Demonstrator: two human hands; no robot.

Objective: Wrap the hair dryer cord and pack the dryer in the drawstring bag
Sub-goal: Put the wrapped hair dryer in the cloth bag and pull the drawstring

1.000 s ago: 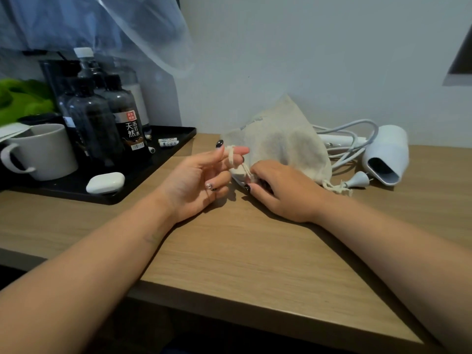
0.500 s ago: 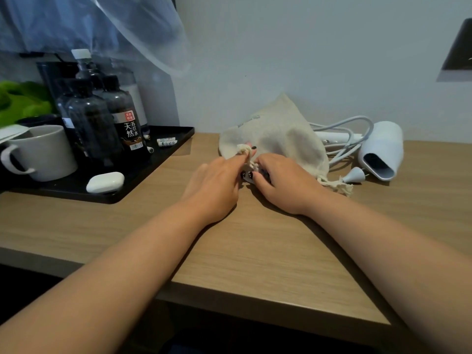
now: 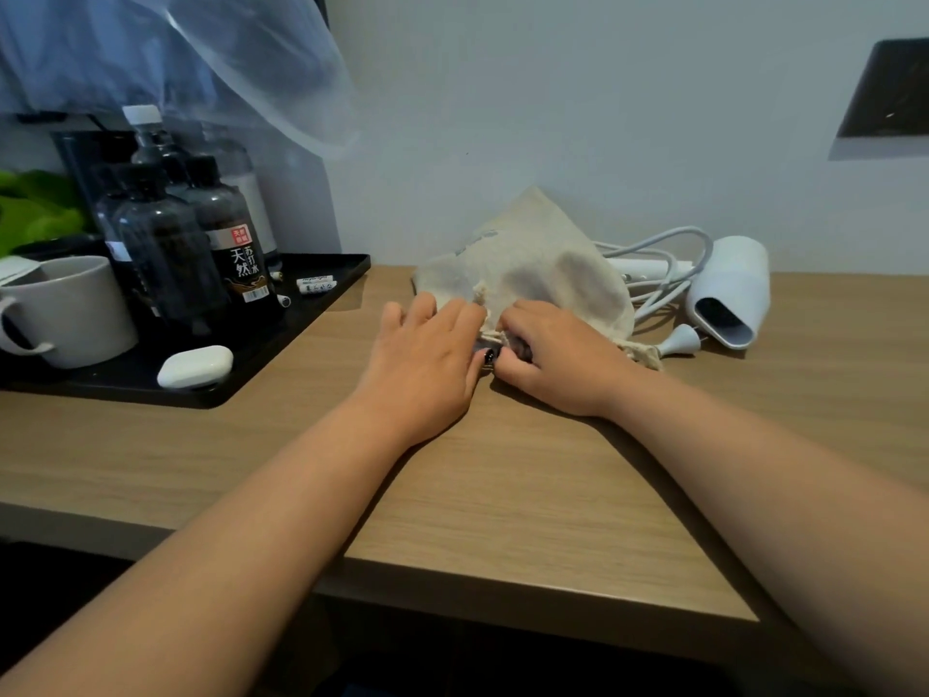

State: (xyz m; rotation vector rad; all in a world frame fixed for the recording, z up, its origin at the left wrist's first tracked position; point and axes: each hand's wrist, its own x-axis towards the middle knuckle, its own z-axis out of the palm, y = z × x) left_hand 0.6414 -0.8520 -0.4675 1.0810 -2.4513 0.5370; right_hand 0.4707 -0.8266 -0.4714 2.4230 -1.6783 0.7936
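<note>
**Both hands at the bag mouth, dryer not yet packed**

Both hands sit side by side at the near end of the drawstring bag (image 3: 528, 274), close to the back edge of the bench (image 3: 502, 495). From my seat, the left hand (image 3: 427, 364) lies palm-down with fingers fairly straight on the gathered cloth, its thumb tucked toward the cord loop; whether it pinches the drawstring I cannot tell. My right hand (image 3: 558, 359) has its fingers curled onto the bag's puckered mouth, and I judge it is gripping the cloth or string there.

As for progress, I read this as an early stage. The hair dryer (image 3: 729, 294) lies on its side toward the back right of the bench, just beside the bag and fully outside it. Its white cord (image 3: 668, 254) sprawls in loose loops between the bag and the dryer, not wrapped around anything, with the plug (image 3: 679, 340) resting on the bench near the bag's tasselled string end.

So, in my judgement, the bag mouth is being worked open; cord wrapping, inserting the dryer and cinching the string all remain.
</note>
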